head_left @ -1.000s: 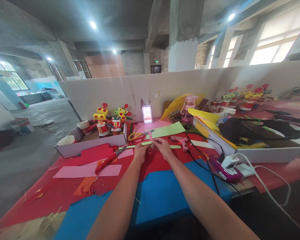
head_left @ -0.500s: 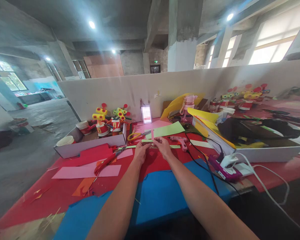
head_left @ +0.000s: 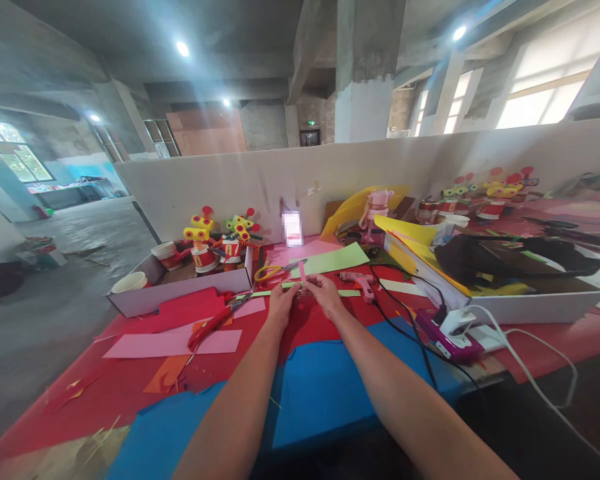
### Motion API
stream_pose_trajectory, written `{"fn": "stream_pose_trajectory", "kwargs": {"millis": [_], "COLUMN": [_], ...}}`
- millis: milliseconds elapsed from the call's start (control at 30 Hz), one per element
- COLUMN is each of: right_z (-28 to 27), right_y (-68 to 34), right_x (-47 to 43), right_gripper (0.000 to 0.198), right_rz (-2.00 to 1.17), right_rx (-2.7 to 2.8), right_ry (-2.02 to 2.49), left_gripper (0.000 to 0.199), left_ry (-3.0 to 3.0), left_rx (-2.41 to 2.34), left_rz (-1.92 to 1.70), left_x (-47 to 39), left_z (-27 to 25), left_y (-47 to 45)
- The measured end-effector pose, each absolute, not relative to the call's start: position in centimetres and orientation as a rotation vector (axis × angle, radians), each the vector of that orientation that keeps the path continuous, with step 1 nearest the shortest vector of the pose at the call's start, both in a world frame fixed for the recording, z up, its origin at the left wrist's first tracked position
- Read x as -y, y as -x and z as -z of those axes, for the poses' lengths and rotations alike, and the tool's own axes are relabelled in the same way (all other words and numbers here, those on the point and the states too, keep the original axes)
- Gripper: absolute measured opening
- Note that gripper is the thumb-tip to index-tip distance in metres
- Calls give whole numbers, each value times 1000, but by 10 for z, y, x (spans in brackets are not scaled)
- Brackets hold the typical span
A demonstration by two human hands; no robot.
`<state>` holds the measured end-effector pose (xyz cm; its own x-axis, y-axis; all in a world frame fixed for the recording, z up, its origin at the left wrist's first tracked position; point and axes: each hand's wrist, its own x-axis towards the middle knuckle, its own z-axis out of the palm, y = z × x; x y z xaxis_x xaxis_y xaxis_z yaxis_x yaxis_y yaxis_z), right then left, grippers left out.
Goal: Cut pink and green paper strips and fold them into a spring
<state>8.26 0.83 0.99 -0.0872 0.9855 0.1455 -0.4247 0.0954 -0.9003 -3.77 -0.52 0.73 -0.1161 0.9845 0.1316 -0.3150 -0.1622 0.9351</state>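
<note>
Above the red table, my left hand [head_left: 283,305] and my right hand [head_left: 326,295] are close together, fingertips pinched on thin paper strips. A pink paper strip [head_left: 303,269] sticks up between them. A green paper strip [head_left: 288,285] shows at my left fingertips; where the two cross is hidden by my fingers. Behind the hands lies a light green sheet [head_left: 336,259], with yellow-handled scissors [head_left: 270,273] beside it. A pink glue gun [head_left: 363,283] lies just right of my right hand. Red-handled scissors [head_left: 213,328] rest to the left on a pink sheet [head_left: 153,341].
At the left, a shallow box [head_left: 187,287] holds paper-cup figures [head_left: 204,257] and stacked cups [head_left: 165,255]. On the right stand a white box [head_left: 540,310] with a black item and a purple power strip [head_left: 450,340] with cables. Blue material [head_left: 325,373] covers the near edge.
The pink strip now stands up and leans slightly left, where before it lay folded near the fingertips. The green strip's end has shifted slightly lower. Both hands stay almost in place.
</note>
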Motion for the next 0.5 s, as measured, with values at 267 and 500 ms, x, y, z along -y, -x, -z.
{"fn": "stream_pose_trajectory", "kwargs": {"millis": [267,500], "right_z": [-10,-10], "right_y": [-82,-84], "right_x": [-7,-8], "right_gripper": [34,32], "right_rz": [-1450,-1452], "right_rx": [897,910], "right_ry": [710,711], "left_gripper": [31,31], "left_ry": [-1054,-1035], "left_rx": [-978,-1005], "left_rz": [-1547,-1543], "left_x": [7,7], "left_z": [-10,-8], "left_y": [37,38]}}
